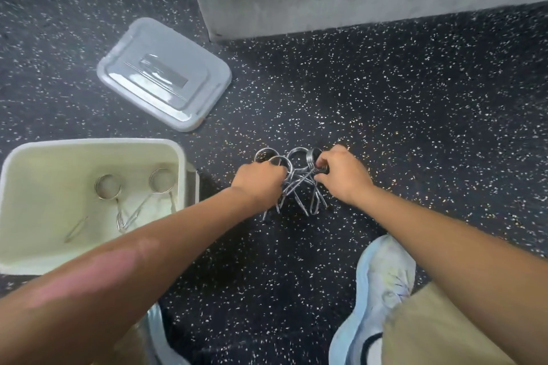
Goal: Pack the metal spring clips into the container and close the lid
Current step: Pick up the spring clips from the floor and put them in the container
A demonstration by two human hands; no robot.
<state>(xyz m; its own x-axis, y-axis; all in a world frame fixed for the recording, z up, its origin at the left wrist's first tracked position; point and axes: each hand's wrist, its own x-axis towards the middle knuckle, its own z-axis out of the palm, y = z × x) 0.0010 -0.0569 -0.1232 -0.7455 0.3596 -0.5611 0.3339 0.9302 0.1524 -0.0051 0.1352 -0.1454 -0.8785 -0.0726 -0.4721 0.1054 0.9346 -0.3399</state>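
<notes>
Head camera view: on a speckled black floor (385, 98), left hand (259, 181) and right hand (341, 175) both clench a tangled pile of metal spring clips (299, 184). Two clips (118, 192) lie inside the open cream container (35, 246); its grey lid (164, 74) rests beyond.

Both hands on the clip pile

Left hand (259, 179) and right hand (341, 175) grip tangled spring clips (299, 184) on the floor (415, 127); the open container (89, 204) sits at nine o'clock.

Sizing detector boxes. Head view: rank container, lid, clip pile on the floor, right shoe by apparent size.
1. Container, largest, partly hidden by the left arm.
2. Lid and right shoe: look alike; the shoe is nearer the camera and partly covered, so unranked.
3. Clip pile, smallest, partly covered by both hands.
</notes>
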